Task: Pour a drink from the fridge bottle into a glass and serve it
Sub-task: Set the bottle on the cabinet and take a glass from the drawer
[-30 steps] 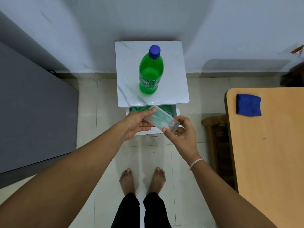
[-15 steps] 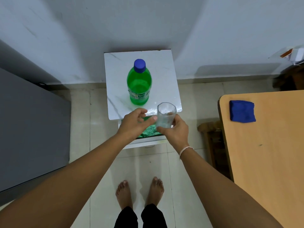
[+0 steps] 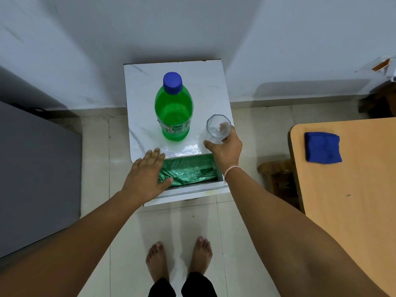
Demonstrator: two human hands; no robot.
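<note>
Fingers (image 3: 225, 127) of the right hand (image 3: 225, 150) grip the glass (image 3: 217, 130); left hand (image 3: 145, 177) flat, fingers straight.

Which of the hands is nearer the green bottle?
Roughly even, the right slightly nearer. The right hand grips the glass beside the green bottle; the left hand hovers flat over the open drawer.

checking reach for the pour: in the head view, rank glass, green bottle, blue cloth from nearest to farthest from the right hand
1. Glass: gripped by the right hand, at the right front corner of the white cabinet top.
2. Green bottle: standing to the left of the glass, mid cabinet top.
3. Blue cloth: off to the right on the wooden table, across a gap of floor.
</note>
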